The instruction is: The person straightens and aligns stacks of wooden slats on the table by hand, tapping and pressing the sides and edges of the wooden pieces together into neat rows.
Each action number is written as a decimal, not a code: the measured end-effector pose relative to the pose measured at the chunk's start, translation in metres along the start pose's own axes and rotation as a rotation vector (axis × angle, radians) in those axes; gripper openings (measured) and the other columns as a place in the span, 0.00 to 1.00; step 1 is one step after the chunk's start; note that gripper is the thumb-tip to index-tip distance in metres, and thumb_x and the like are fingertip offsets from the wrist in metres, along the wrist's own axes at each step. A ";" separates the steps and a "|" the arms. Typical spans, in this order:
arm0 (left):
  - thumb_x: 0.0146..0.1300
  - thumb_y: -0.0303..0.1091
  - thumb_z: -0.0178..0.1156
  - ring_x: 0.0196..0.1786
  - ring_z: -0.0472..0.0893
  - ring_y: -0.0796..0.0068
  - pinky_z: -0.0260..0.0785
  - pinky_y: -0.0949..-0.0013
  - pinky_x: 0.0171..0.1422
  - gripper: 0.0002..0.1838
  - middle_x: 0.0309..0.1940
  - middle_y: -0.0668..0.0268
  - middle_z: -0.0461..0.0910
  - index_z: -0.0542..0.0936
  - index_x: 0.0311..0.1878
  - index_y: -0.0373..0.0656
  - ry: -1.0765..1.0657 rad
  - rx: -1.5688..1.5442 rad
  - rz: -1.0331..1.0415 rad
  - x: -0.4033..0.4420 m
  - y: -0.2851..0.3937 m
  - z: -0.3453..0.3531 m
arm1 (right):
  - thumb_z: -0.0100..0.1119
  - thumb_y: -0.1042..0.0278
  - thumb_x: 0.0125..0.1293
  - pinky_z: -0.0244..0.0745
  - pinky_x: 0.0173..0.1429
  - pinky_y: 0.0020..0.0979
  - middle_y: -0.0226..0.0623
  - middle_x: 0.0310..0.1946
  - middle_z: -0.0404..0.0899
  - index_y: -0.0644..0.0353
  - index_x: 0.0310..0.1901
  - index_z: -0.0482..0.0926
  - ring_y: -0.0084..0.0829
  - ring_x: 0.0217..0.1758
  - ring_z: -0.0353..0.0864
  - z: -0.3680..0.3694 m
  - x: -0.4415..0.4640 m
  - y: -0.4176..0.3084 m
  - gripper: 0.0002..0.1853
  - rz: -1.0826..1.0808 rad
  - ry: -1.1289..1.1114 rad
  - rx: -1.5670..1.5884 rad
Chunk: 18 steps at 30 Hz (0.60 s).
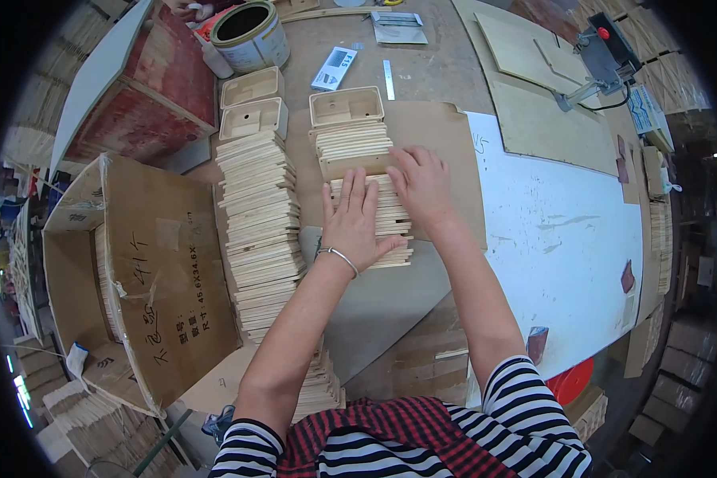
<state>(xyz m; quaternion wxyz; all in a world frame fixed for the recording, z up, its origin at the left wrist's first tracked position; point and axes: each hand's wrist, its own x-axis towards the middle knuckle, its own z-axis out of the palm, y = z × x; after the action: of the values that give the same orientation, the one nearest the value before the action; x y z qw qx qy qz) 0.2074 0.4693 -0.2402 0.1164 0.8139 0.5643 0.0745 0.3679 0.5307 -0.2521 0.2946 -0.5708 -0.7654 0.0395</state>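
My left hand (352, 227) lies flat, fingers stretched out, on a row of thin wooden slats (394, 227). A silver bangle circles that wrist. My right hand (424, 187) is bent at the right end of a tilted wooden board (349, 165), with thumb and fingertips closed around its edge. Behind this board, more slats (352, 139) lean against a shallow wooden box (345, 106). A longer row of slats (263, 215) runs along the left, and two wooden boxes (252, 119) stand at its far end.
A large open cardboard carton (175, 279) stands at the left, near a red-stained wooden crate (155, 76). At the back are a paint can (255, 40) and a small white box (334, 68). A white board (558, 239) and a clamp device (597, 72) occupy the right side.
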 end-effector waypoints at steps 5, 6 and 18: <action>0.49 0.77 0.56 0.80 0.42 0.54 0.29 0.38 0.78 0.61 0.77 0.49 0.46 0.55 0.74 0.36 -0.025 0.009 -0.008 0.001 0.000 -0.001 | 0.62 0.58 0.63 0.64 0.55 0.42 0.31 0.46 0.77 0.50 0.51 0.79 0.35 0.52 0.74 0.001 0.004 -0.006 0.16 -0.021 -0.054 -0.066; 0.49 0.77 0.56 0.80 0.42 0.54 0.29 0.38 0.78 0.61 0.77 0.49 0.46 0.55 0.74 0.36 -0.027 0.007 -0.010 0.001 0.000 -0.001 | 0.62 0.58 0.62 0.64 0.55 0.42 0.30 0.46 0.77 0.50 0.50 0.79 0.34 0.52 0.73 0.001 0.004 -0.006 0.15 -0.030 -0.045 -0.071; 0.48 0.77 0.57 0.81 0.38 0.55 0.26 0.38 0.78 0.64 0.78 0.50 0.42 0.51 0.75 0.35 -0.010 -0.017 -0.046 0.007 0.000 -0.001 | 0.61 0.59 0.63 0.64 0.56 0.41 0.31 0.47 0.78 0.52 0.48 0.80 0.35 0.53 0.74 -0.008 -0.002 -0.006 0.13 0.016 -0.085 0.005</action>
<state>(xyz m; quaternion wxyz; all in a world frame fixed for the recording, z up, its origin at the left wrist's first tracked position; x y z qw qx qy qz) 0.2094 0.4759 -0.2391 0.1279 0.8001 0.5816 0.0727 0.3671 0.5242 -0.2437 0.2628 -0.5739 -0.7726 0.0679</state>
